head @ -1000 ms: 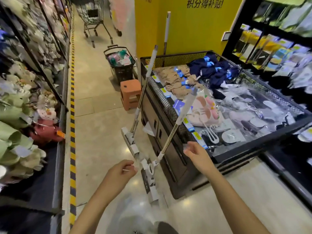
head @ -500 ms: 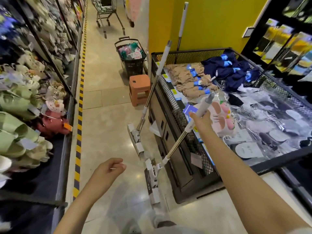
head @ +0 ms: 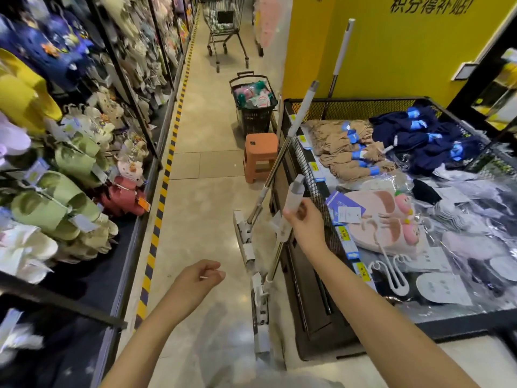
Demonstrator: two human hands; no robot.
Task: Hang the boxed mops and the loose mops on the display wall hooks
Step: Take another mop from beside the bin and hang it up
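Right of centre in the frame, the right hand [head: 303,219] curls its fingers round the grey-white upper handle of the near mop [head: 275,256]. That mop's shaft slants down and to the left to its flat head, which lies on the tiled floor [head: 201,214] at lower centre, close against the dark side of the wire bin [head: 310,175]. Just above it a second mop [head: 282,155] leans with its handle against the bin's left rim and its head on the floor. A third mop [head: 342,54] stands upright behind the bin against the yellow wall [head: 405,46] at upper right. The left hand [head: 200,278], low and left of centre, is loosely curled and pinches something small and white, too small to tell. An orange stool [head: 260,155] and a black basket [head: 253,107] stand in the aisle above the mops, with slippers [head: 56,208] shelved along the left edge
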